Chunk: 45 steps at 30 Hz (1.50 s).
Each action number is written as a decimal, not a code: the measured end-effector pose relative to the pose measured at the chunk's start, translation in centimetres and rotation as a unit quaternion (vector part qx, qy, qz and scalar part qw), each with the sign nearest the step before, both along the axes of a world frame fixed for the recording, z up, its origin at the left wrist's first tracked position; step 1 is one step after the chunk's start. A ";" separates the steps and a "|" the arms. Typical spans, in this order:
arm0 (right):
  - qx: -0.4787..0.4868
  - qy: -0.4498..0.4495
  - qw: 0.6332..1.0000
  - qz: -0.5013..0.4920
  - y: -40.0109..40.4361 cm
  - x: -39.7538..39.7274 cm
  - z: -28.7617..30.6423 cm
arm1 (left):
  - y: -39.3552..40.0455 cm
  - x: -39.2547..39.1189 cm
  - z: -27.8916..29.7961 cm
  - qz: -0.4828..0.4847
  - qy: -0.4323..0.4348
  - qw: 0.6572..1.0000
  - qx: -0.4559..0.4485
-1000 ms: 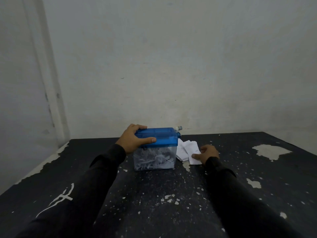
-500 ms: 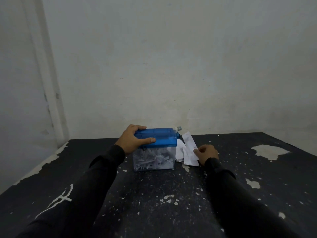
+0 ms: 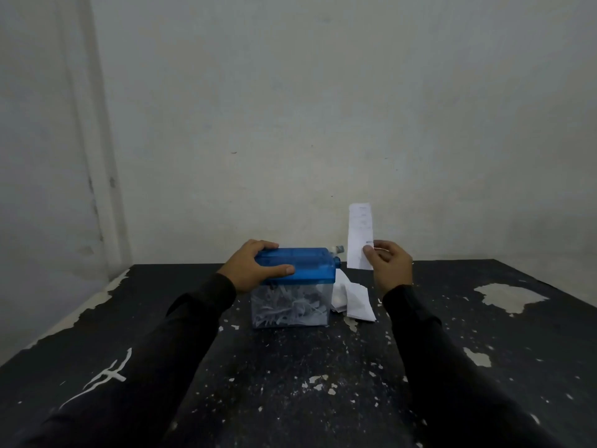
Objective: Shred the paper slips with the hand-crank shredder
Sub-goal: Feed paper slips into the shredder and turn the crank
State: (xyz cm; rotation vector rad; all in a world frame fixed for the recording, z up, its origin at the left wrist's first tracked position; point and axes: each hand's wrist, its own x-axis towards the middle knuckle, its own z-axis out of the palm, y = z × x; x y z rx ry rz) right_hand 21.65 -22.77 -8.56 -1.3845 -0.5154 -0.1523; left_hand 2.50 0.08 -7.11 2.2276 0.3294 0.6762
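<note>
My left hand [image 3: 250, 270] clamps the blue lid of the shredder [image 3: 292, 287], fingers over the far edge, thumb along the front. My right hand [image 3: 389, 265] is up off the table, its grip pinching one paper slip [image 3: 360, 236] upright, just right of the shredder and above the loose slips [image 3: 352, 297] lying beside it. White shreds fill the clear bin below the lid. The table [image 3: 323, 383] is black, its paint chipped and flaking pale. A bare off-white wall [image 3: 323, 108] stands behind.

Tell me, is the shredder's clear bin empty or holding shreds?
Holding shreds: white strips show through the clear bin under the blue lid.
</note>
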 end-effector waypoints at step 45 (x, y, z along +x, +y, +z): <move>-0.363 -0.213 0.904 0.080 2.6 -2.8 0.6 | 0.8 -0.2 1.8 0.027 -0.117 0.991 -0.052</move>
